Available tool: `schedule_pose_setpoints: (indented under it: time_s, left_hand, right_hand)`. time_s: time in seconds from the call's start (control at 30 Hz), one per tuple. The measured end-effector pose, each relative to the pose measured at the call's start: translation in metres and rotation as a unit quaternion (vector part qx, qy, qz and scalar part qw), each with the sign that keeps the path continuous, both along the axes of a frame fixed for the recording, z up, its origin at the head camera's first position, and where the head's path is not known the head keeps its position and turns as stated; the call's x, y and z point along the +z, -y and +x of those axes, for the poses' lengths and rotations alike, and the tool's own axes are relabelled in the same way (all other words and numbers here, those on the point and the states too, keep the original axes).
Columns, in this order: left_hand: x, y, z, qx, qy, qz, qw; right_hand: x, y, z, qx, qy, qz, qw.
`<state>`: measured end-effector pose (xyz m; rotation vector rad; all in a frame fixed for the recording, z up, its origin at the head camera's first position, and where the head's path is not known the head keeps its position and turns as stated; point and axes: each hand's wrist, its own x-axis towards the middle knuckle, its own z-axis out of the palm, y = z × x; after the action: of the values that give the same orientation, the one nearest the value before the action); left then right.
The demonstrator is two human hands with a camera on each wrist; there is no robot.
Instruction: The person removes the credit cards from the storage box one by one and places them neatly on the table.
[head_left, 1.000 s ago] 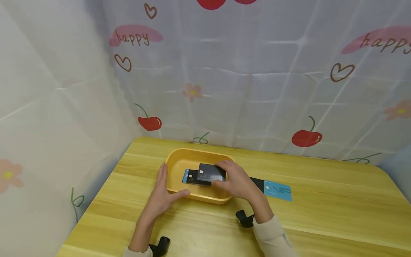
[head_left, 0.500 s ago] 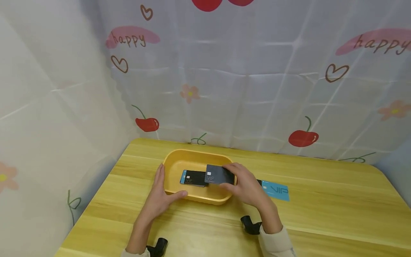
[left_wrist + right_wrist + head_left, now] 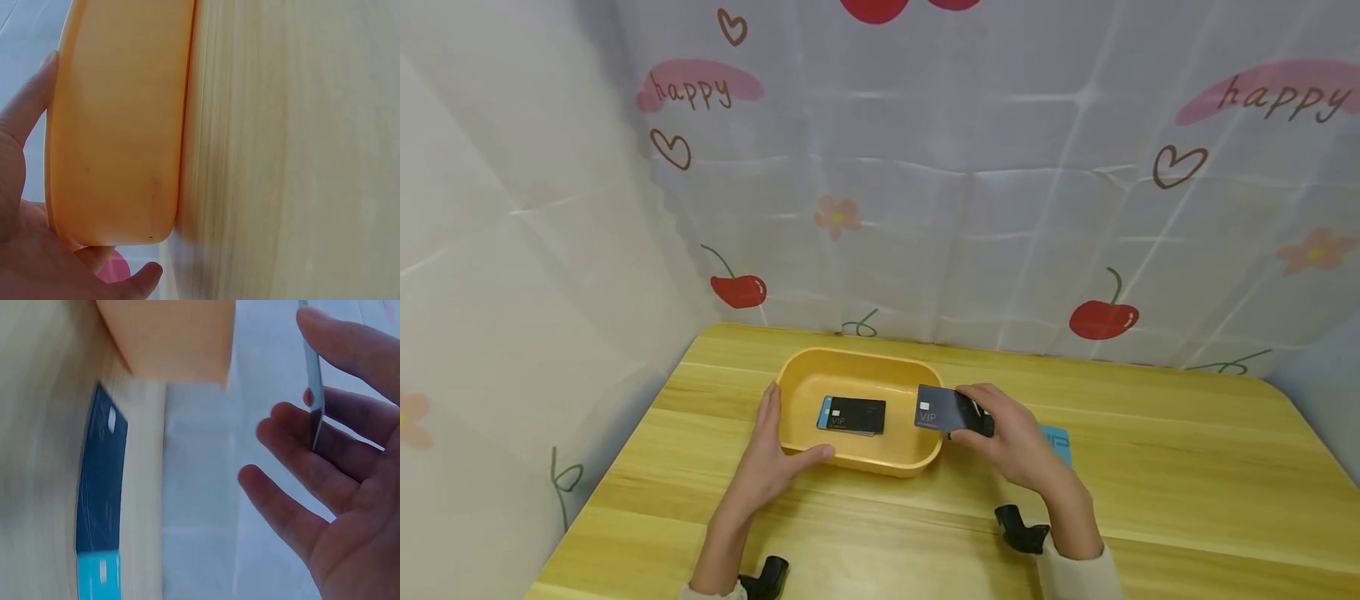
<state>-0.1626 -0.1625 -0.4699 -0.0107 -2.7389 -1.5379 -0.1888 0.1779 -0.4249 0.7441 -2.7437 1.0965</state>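
My right hand pinches a dark VIP card between thumb and fingers, tilted, over the right end of a yellow plastic basin. In the right wrist view the card shows nearly edge-on. My left hand rests against the basin's left end, fingers along its side and thumb at the front rim. The left wrist view has the left thumb lying on the rim of the basin. Inside the basin lies a black VIP card on top of a blue-edged card.
Right of the basin, a light-blue card on the wooden table is partly hidden by my right hand. A dark card touches its end in the right wrist view. A printed curtain hangs behind the table.
My right hand has moved right with its dark card, from over the cards in the basin to the basin's right rim. The left hand has stayed at the basin's left end.
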Motion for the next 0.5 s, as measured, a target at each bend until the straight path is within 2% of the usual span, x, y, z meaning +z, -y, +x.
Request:
schedule_pose_setpoints:
  time_s: [0.5]
  left_hand:
    - [0.0, 0.0, 0.001, 0.0, -0.006, 0.01, 0.9999]
  right_hand:
    - [0.002, -0.051, -0.002, -0.033, 0.05, 0.024, 0.998]
